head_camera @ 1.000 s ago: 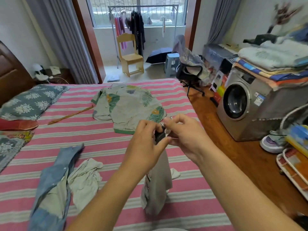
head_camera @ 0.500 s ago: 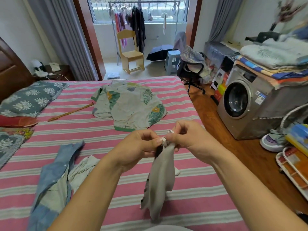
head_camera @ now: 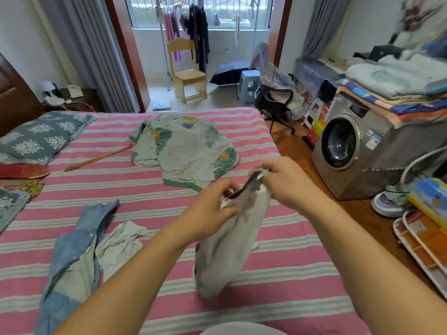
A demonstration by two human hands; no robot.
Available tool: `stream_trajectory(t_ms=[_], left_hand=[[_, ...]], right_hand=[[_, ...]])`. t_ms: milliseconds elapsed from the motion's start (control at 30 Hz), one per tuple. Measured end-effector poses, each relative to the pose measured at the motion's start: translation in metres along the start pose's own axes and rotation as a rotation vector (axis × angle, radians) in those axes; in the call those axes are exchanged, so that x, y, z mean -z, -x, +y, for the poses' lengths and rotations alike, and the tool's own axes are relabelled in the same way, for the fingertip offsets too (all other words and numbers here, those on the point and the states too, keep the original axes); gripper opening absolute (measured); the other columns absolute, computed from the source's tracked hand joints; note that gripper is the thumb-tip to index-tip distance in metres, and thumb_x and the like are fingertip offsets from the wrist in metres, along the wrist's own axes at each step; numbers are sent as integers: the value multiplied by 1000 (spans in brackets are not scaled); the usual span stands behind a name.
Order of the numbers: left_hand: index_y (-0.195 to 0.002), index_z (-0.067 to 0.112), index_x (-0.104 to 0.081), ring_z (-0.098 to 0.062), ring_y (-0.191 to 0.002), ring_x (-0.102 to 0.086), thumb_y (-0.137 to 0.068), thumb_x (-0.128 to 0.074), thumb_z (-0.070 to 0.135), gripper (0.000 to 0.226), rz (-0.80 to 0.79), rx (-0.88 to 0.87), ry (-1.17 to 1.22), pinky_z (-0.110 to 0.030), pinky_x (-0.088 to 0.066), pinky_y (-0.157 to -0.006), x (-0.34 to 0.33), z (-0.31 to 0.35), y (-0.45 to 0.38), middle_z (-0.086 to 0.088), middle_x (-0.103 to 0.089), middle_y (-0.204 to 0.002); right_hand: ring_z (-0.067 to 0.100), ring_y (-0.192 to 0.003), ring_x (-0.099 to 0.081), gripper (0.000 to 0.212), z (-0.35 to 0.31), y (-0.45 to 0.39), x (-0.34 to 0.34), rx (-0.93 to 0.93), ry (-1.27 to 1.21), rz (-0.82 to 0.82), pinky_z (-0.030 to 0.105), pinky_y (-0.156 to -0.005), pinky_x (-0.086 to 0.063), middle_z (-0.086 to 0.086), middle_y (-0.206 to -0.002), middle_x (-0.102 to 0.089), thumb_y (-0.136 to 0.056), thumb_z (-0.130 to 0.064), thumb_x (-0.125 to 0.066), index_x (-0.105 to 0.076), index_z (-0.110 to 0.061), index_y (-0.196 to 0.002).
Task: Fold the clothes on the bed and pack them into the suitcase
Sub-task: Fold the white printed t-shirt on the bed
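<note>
A grey garment [head_camera: 227, 247] hangs over the pink striped bed [head_camera: 278, 281], its lower end bunched on the sheet. My left hand [head_camera: 210, 211] pinches its upper edge at the near side. My right hand [head_camera: 283, 182] pinches the same edge higher and to the right, so the dark inner band is stretched between them. A leaf-print shirt [head_camera: 186, 151] lies flat farther up the bed. A blue denim shirt [head_camera: 72, 252] and a crumpled pale garment [head_camera: 121, 243] lie at the near left. No suitcase is in view.
Pillows [head_camera: 36, 139] sit at the left head of the bed, with a thin wooden stick [head_camera: 96, 158] beside them. A washing machine [head_camera: 358, 151] piled with folded bedding stands right of the bed, on the wooden floor. An office chair [head_camera: 275, 102] is beyond the bed's far corner.
Both hands have dropped lower and moved apart, the right one up and to the right, spreading the garment's top edge. The garment's lower end now rests more on the bed.
</note>
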State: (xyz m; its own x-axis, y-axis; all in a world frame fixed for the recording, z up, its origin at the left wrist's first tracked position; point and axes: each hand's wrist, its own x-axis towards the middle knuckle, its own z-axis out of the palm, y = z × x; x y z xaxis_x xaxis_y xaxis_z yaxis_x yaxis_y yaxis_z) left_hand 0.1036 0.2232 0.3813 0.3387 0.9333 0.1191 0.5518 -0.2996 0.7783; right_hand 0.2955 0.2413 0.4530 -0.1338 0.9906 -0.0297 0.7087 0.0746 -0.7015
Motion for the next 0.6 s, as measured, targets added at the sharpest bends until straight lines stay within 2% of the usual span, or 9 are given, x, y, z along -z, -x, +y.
stream_trajectory(t_ms=[67, 167, 233, 300, 367, 433, 500, 567, 600], left_hand=[[-98, 24, -62, -21, -87, -59, -91, -62, 11, 15, 62, 146, -185, -37, -48, -70, -23, -35, 7, 6, -63, -96], [-77, 21, -64, -23, -65, -59, -87, -53, 0, 26, 274, 534, -267, -34, -45, -53, -45, -95, 29, 3, -61, -72], [-75, 19, -68, -24, -60, -59, -87, -51, 0, 28, 306, 717, -347, -37, -53, -56, -39, -126, 50, -1, -62, -67], [-78, 19, -68, -29, -66, -58, -92, -50, 5, 27, 354, 848, -388, -38, -52, -63, -22, -150, 62, -4, -61, -73], [-86, 17, -66, -32, -74, -57, -93, -50, 9, 19, 443, 906, -348, -38, -46, -66, -5, -167, 57, -9, -63, -84], [-95, 12, -61, -35, -79, -58, -95, -49, 18, 14, 568, 969, -174, -40, -47, -69, 5, -176, 41, -15, -64, -95], [-112, 7, -58, -37, -72, -64, -96, -44, 21, 26, 705, 1086, 137, -45, -58, -67, 4, -181, 24, -21, -67, -101], [-138, 3, -48, -32, -59, -62, -99, -36, 3, 40, 814, 1133, 568, -39, -59, -51, -9, -182, 20, -28, -66, -99], [-144, 3, -43, -29, -55, -59, -99, -31, -5, 47, 833, 1094, 665, -34, -55, -44, -16, -181, 25, -27, -63, -93]], right_hand=[[22, -67, -61, 38, -4, 0, 11, -72, -231, 154, 40, -60, -50, 9, -84, -73, -90, 7, -46, -76, -16, -85], [31, -71, -63, 40, -3, -6, 33, -151, -512, 391, 41, -62, -54, 23, -91, -71, -92, 7, -43, -74, -15, -81], [27, -69, -60, 39, 5, -12, 55, -204, -615, 558, 34, -61, -51, 27, -91, -67, -94, 5, -39, -74, -12, -89], [24, -73, -60, 39, 21, -18, 79, -247, -660, 692, 30, -59, -50, 18, -89, -63, -97, 2, -35, -71, -7, -106], [26, -83, -65, 36, 46, -23, 100, -296, -738, 798, 34, -63, -56, 7, -91, -64, -99, -3, -35, -69, -13, -104], [27, -90, -69, 31, 82, -26, 109, -414, -830, 892, 39, -70, -62, 5, -96, -67, -100, -12, -39, -70, -18, -103], [27, -88, -69, 31, 122, -21, 100, -489, -817, 955, 38, -66, -62, 9, -105, -69, -96, -15, -43, -71, -23, -103], [33, -89, -68, 36, 168, -10, 79, -552, -671, 965, 40, -67, -59, 18, -110, -70, -89, -5, -42, -72, -24, -96], [35, -94, -67, 40, 193, 1, 66, -606, -556, 925, 41, -72, -56, 20, -111, -69, -88, 1, -40, -72, -22, -98]])
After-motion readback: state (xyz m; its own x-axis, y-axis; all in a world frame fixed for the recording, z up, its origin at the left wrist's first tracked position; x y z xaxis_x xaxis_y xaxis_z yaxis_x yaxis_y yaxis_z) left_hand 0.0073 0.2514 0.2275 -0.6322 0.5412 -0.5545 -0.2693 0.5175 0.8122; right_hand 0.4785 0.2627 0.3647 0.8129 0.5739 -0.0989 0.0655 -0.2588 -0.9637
